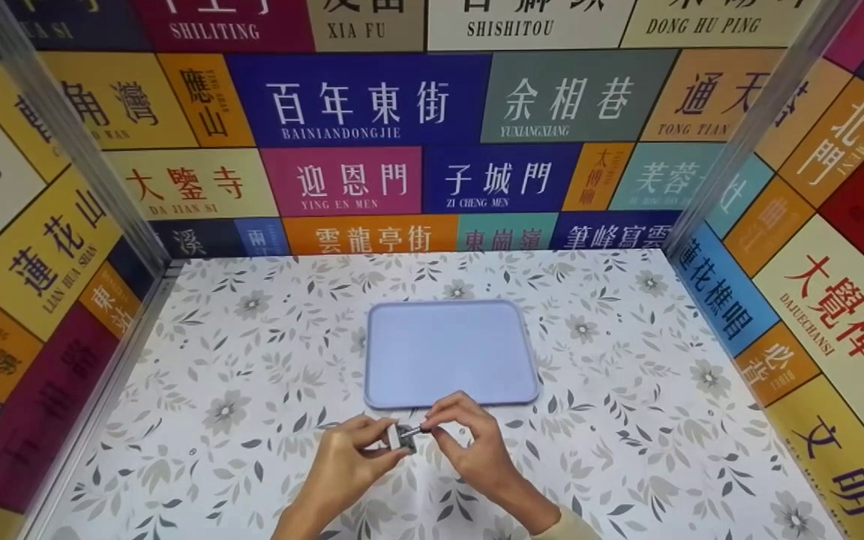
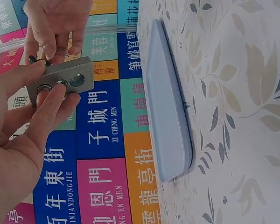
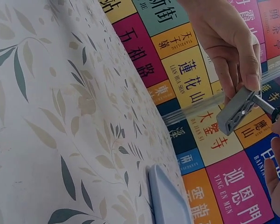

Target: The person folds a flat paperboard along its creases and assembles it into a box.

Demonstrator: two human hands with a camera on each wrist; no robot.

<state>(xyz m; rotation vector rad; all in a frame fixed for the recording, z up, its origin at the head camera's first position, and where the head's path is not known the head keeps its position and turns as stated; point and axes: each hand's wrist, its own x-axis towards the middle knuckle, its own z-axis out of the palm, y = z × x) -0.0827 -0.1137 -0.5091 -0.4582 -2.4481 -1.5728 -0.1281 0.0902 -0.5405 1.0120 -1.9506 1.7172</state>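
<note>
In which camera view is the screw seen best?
The right wrist view: there the screw's thread shows clearly, beside the grey block. The head view shows the screw too, but very small, without clear detail. In the left wrist view, the block hides most of it; only what seems its dark end appears.

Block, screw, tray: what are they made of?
Block: probably metal, matte grey, crisp edges, cleanly cut holes.
Screw: likely steel, bright silvery threads; its dark head could be plastic or coated metal.
Tray: probably plastic, smooth satin finish, uniform pale blue, rounded corners.
</note>
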